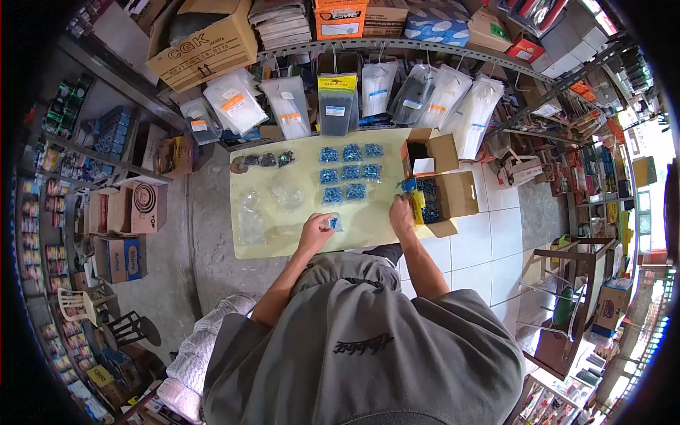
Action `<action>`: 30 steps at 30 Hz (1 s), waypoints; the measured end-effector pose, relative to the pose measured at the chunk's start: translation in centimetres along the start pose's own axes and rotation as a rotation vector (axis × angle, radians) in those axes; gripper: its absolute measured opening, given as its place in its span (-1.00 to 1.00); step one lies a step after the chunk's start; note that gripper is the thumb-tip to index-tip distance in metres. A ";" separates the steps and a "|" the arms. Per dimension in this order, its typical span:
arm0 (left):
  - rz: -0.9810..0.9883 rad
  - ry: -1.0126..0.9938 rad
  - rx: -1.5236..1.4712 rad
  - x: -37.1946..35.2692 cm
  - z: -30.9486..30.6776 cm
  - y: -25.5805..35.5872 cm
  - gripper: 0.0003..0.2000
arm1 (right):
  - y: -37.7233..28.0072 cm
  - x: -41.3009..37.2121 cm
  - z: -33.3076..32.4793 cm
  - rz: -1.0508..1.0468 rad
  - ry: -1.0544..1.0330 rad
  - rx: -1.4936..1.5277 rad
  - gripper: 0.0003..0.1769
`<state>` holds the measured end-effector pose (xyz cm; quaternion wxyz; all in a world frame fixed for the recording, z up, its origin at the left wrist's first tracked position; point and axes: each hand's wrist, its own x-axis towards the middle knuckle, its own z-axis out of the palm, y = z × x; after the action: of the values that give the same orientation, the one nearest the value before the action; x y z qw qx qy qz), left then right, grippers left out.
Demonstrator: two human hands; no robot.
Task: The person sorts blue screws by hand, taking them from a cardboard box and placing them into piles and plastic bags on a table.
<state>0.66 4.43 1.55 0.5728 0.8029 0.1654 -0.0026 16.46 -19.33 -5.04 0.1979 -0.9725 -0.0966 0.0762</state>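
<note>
My left hand is closed on a small clear plastic bag with a few blue pieces inside, near the front edge of the pale table. My right hand is at the left side of an open cardboard box, which holds many small dark and blue pieces. Its fingers are curled together, and what is in them cannot be made out. Beyond the hands, several filled bags of blue pieces lie in rows. The blue pieces are too small to name.
Empty-looking clear bags lie on the table's left, with small bags of dark pieces behind them. A second open box stands at the back right. Packs of cable ties hang from the shelf along the far edge.
</note>
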 end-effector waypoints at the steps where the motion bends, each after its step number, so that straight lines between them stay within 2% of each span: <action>1: -0.001 0.001 -0.001 0.1 0.0 -0.1 -0.58 | 0.1 0.0 -0.3 -0.022 0.012 0.019 -0.80; 7: -0.011 -0.007 0.012 0.1 0.0 -0.2 -0.58 | 0.7 -0.2 -0.6 -0.073 0.045 0.068 -0.92; 12: -0.005 -0.001 0.008 0.1 0.0 -0.2 -0.58 | 0.0 -0.4 -1.1 -0.028 0.036 0.098 -0.89; 14: 0.001 -0.001 0.024 0.1 0.1 -0.4 -0.58 | -0.5 -0.8 -1.3 -0.064 0.095 0.174 -0.84; 18: -0.023 -0.004 0.019 0.0 -0.1 0.1 -0.58 | -1.5 -1.2 -1.0 -0.118 0.043 0.328 -0.76; 20: -0.005 0.005 -0.004 0.1 0.1 -0.3 -0.57 | -2.8 -1.7 -1.1 -0.022 -0.050 0.564 -0.65; 24: -0.022 0.007 -0.010 0.1 0.0 0.1 -0.57 | -4.8 -1.8 -0.2 0.112 -0.211 0.750 -0.67; 26: -0.029 0.008 0.039 0.1 0.0 0.2 -0.57 | -7.3 -2.6 -2.4 0.290 -0.446 1.203 -0.79; 30: -0.039 0.007 0.037 0.1 0.0 -0.3 -0.58 | -8.9 -3.2 -2.0 0.268 -0.519 1.331 -0.83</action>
<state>0.66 4.51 1.28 0.5572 0.8099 0.1829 -0.0136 12.37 -12.74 0.71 0.7074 -0.6000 0.0462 0.3708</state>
